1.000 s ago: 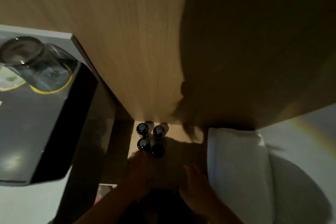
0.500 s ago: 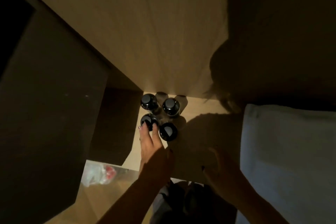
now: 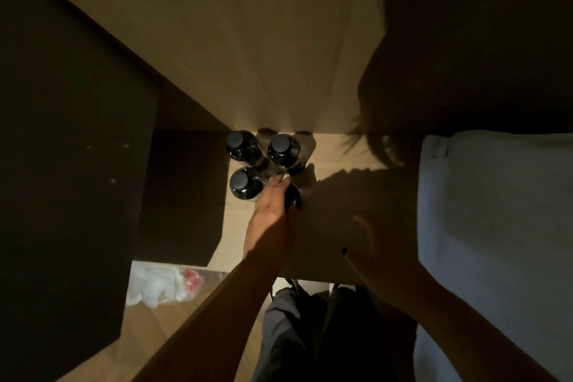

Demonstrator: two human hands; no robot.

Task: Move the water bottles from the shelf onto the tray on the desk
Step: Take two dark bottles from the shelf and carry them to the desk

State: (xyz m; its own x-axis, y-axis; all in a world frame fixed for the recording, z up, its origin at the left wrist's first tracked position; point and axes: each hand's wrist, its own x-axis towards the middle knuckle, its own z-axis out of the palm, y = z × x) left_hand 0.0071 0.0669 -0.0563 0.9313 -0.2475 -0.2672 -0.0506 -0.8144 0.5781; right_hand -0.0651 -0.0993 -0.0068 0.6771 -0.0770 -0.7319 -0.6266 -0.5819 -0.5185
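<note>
Four bottles (image 3: 280,146) on shelf (image 3: 263,226) | left hand (image 3: 271,211) grips nearest — right hand (image 3: 384,254) relaxed, apart

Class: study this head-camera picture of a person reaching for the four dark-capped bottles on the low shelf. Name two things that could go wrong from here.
1. The left hand closes on the near right bottle while three other bottles stand packed against it; lifting at a slant could tip a neighbour.
2. The person's shadow darkens that bottle, so the grip may land badly and slip. The right hand hovers apart, giving no support.
</note>
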